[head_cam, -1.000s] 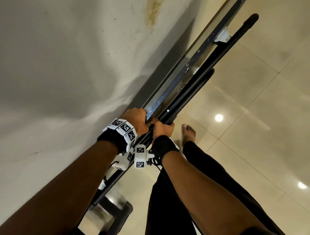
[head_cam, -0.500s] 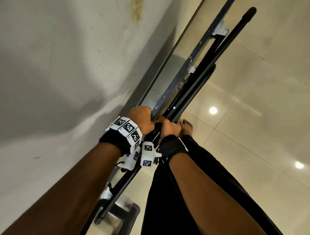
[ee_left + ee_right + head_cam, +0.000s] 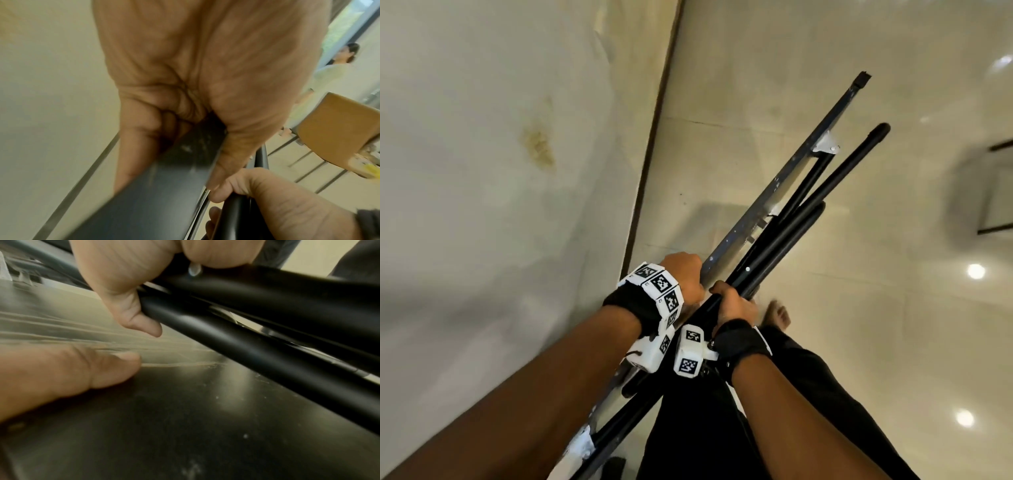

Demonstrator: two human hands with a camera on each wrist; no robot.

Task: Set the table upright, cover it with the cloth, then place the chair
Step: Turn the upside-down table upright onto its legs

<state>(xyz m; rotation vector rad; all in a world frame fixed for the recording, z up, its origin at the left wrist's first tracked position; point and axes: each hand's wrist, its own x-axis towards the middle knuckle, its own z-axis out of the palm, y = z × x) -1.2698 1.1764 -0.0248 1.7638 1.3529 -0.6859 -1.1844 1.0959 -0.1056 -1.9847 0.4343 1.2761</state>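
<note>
The folded table (image 3: 774,209) hangs edge-on between my hands, its far end out over the floor. Its black tube legs (image 3: 828,181) lie folded against the underside. My left hand (image 3: 685,274) grips the thin dark edge of the table top (image 3: 154,186), fingers curled over it. Right beside it, my right hand (image 3: 732,301) is wrapped round a black leg tube (image 3: 246,331). The dark scuffed underside (image 3: 185,418) fills the lower right wrist view. No cloth shows in any view.
A pale wall (image 3: 482,171) with a dark baseboard (image 3: 650,154) runs along the left. Glossy tiles (image 3: 859,342) spread to the right, with my bare foot (image 3: 779,315) just below the hands. Another person (image 3: 333,73) and a brown panel on thin legs (image 3: 339,129) stand farther off.
The table has swung away from the wall, and its whole far end now shows over the open floor. Both hands keep the same hold.
</note>
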